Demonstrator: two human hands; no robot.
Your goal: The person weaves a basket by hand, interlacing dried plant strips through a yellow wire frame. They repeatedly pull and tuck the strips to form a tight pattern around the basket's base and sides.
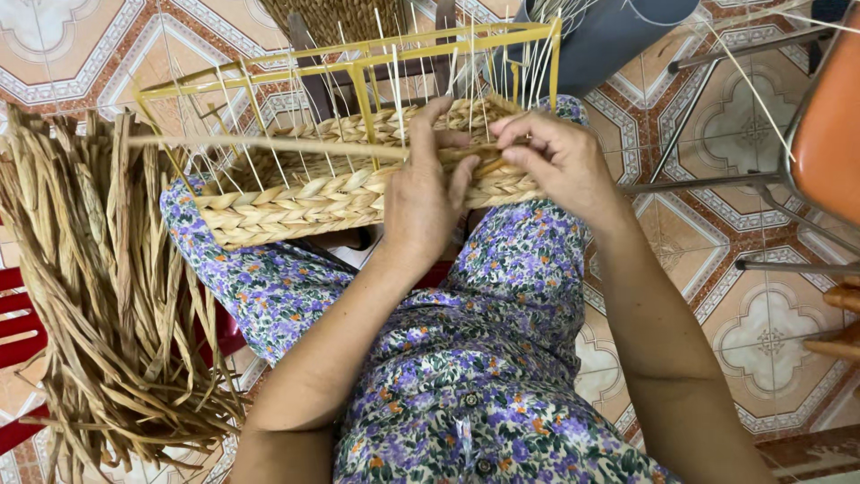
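Note:
A half-woven straw basket [296,202] rests on my lap, built around a yellow metal wire frame [358,54] with thin pale upright strands. My left hand [425,193] presses on the basket's braided near wall, fingers curled over the rim. My right hand [555,157] pinches a dried straw strand [269,145] at the rim, just right of the left hand. That strand runs out long to the left across the basket.
A big bundle of dried straw [98,296] lies at my left over a red stool [18,332]. Metal chair legs [717,179] and an orange seat [833,134] stand at the right on the patterned tile floor [770,332]. A grey cylinder [600,40] leans behind the basket.

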